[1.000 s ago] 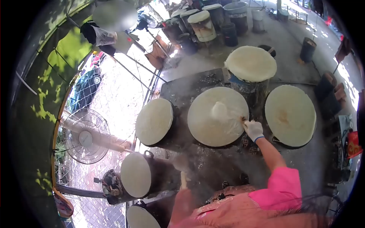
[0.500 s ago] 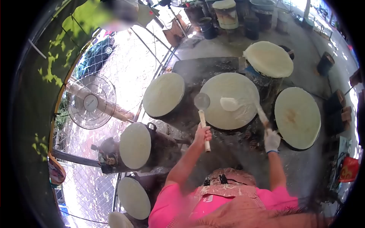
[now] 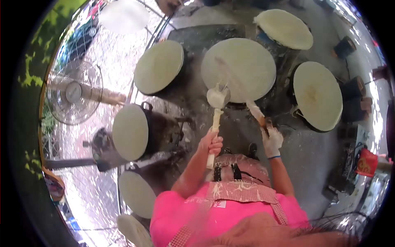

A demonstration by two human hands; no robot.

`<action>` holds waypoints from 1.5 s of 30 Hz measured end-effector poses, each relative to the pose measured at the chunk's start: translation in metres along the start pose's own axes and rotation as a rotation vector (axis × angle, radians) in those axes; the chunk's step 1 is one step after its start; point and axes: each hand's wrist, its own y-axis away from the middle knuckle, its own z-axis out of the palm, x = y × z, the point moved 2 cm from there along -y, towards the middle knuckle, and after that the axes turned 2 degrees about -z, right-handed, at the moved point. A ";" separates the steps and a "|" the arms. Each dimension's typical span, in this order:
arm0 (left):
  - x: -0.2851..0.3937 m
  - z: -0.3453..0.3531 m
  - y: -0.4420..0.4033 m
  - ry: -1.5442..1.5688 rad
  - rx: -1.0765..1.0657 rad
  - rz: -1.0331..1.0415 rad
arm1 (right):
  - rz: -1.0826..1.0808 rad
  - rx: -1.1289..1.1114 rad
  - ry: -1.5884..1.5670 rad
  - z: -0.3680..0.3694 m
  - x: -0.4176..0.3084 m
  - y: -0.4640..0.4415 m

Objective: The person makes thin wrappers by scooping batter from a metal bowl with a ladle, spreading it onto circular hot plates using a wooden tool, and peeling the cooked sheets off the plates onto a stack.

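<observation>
My bare left hand [image 3: 210, 144] is wrapped round the pale handle of a ladle [image 3: 217, 98]. Its bowl, whitish with batter, hangs at the near edge of the large round griddle [image 3: 257, 61]. A pale, smooth layer covers that griddle. In a white glove, my right hand [image 3: 272, 142] grips the brown handle of a long flat spatula [image 3: 254, 109]. Its blurred blade slants up and left across the griddle, and motion hides whether it touches the surface. Blade and ladle bowl are close together near the griddle's front.
More pale-covered round griddles stand around: one at the left [image 3: 159, 68], one at the right [image 3: 317, 95], one at the back right [image 3: 284, 29] and several at the lower left. A fan [image 3: 74, 92] stands far left. A red packet [image 3: 367, 162] lies at the right.
The ladle has moved from over the griddle to its near edge. The spatula has swung left across the surface, and the thick batter patch no longer shows. My view has tilted downward.
</observation>
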 end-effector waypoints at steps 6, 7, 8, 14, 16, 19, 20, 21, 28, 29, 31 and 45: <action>-0.024 -0.014 0.011 0.420 -0.369 -0.416 | 0.335 0.075 -0.608 -0.013 -0.003 0.004; -0.031 -0.013 0.017 0.448 -0.394 -0.423 | 0.328 -0.024 -0.486 -0.020 0.003 0.005; -0.040 -0.009 0.019 0.457 -0.428 -0.468 | 0.351 -0.096 -0.342 -0.033 0.017 0.006; -0.110 0.022 0.016 0.514 -0.280 -0.313 | 0.561 0.196 -0.090 -0.114 0.200 -0.004; -0.132 0.037 0.014 0.595 -0.239 -0.274 | 0.663 0.300 -0.064 -0.149 0.280 -0.023; -0.160 0.053 0.010 0.623 -0.243 -0.302 | 0.817 0.340 -0.013 -0.181 0.376 -0.057; -0.162 0.060 0.008 0.607 -0.264 -0.305 | 0.825 0.361 -0.023 -0.181 0.400 -0.068; -0.166 0.065 0.009 0.591 -0.279 -0.303 | 0.834 0.374 -0.039 -0.176 0.422 -0.076; -0.174 0.088 0.015 0.600 -0.089 -0.257 | 0.880 0.391 -0.191 -0.161 0.409 -0.086; -0.174 0.087 0.016 0.591 -0.083 -0.254 | 0.902 0.358 -0.181 -0.158 0.410 -0.081; -0.178 0.081 0.015 0.543 -0.083 -0.244 | 0.964 0.285 -0.316 -0.149 0.406 -0.063; -0.158 0.051 0.020 0.330 -0.136 -0.333 | 0.965 0.347 -0.260 -0.147 0.292 -0.066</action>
